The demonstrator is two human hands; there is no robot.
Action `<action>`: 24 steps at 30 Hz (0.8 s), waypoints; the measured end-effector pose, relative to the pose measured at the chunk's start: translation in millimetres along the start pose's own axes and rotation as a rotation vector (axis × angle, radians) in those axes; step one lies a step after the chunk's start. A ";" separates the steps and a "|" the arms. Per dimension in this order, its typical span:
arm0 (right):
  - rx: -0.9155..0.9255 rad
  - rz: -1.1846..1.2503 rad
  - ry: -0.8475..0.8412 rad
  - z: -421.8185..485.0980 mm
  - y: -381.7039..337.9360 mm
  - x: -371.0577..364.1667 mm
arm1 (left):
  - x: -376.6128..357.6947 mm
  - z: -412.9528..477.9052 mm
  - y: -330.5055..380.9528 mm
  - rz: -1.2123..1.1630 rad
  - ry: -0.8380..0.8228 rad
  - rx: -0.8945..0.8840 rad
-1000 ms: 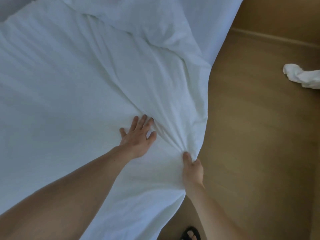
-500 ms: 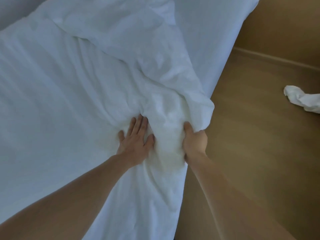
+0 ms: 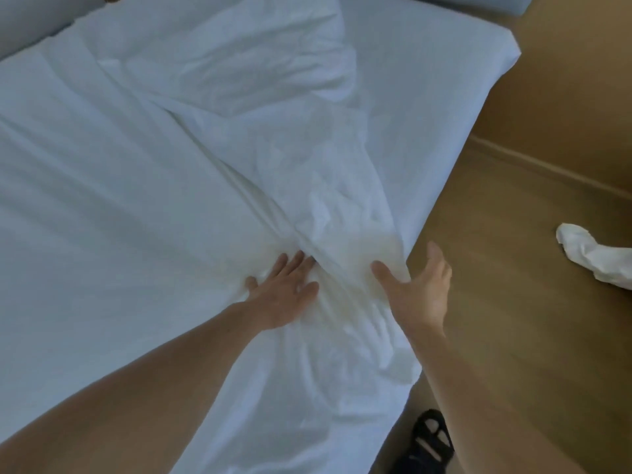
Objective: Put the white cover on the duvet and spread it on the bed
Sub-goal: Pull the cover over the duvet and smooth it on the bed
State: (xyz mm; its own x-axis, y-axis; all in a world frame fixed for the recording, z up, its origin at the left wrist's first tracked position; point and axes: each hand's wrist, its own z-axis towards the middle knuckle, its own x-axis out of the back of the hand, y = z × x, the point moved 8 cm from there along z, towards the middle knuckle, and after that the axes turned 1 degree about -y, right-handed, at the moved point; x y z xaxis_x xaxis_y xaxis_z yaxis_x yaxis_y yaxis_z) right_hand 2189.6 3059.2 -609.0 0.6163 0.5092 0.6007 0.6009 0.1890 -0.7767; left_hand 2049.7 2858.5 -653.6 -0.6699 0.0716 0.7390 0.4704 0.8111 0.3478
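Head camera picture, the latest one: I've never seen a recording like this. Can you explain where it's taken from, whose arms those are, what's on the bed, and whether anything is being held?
There is no machine here: the camera sits on a person's head and looks down at their own bare arms. The left hand presses flat on the crumpled white duvet cover, which lies bunched along the edge of the white-sheeted bed. The right hand is open beside that edge, thumb touching the fabric, gripping nothing. On the brown wooden floor are a crumpled white cloth and the person's black sandal.
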 end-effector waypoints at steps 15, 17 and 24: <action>-0.270 0.530 -0.190 180.1 7.1 24.8 | 71.1 67.6 35.1 -0.238 0.376 0.289; -0.288 0.428 -0.267 184.7 22.7 19.1 | 86.3 91.9 61.7 -0.262 0.343 0.257; -0.027 -0.043 -0.352 215.0 19.8 31.3 | 106.4 152.5 120.6 -0.462 0.402 0.183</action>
State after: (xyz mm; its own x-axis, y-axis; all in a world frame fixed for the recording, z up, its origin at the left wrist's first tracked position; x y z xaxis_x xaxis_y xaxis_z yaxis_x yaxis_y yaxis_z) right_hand 2111.4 3259.4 -646.3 0.3795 0.7602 0.5272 0.6388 0.1969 -0.7438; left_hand 1947.6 3052.5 -621.0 -0.4957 -0.5040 0.7073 0.0552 0.7944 0.6048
